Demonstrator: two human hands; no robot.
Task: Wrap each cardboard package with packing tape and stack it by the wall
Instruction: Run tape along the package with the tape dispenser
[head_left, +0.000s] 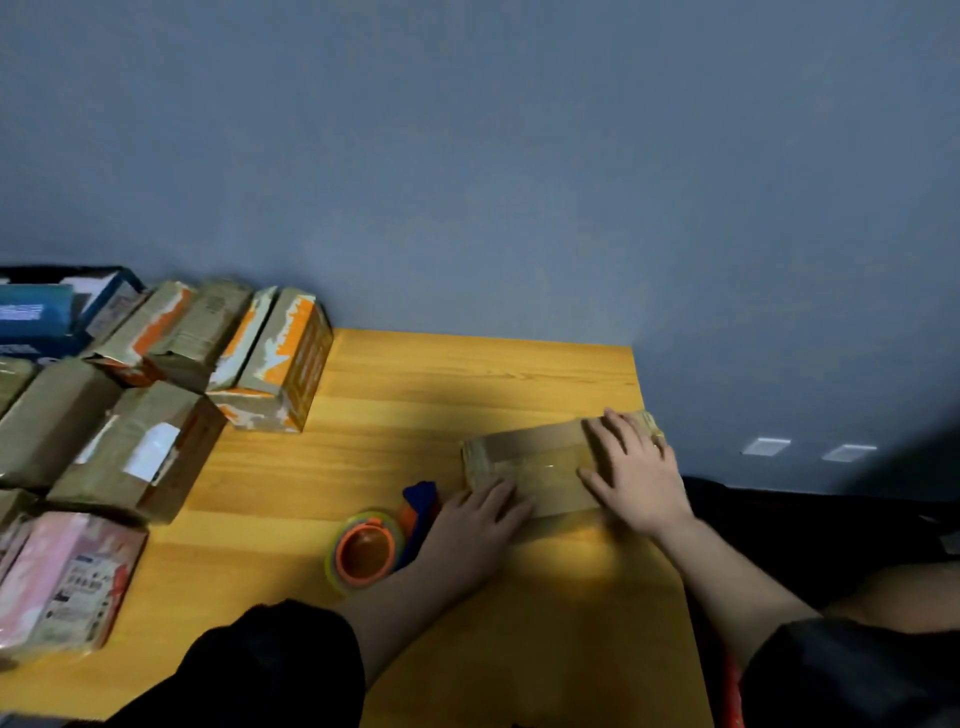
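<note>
Both hands lie flat with fingers spread, gripping nothing: the right hand (636, 475) presses the top of a cardboard package (540, 467), the left hand (475, 525) its near left corner. The package sits at the table's (467, 384) right edge, a tape roll (363, 556) just left of the left hand. More packages (156, 374) crowd the table's far left corner by the wall (467, 182).

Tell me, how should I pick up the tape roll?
Grab the tape roll by its outer rim, coming straight down from above. It lies flat on the table with its round hole facing up, so your fingers can pinch across the ring. Come from the near left; the left hand crowds its right side.
</note>
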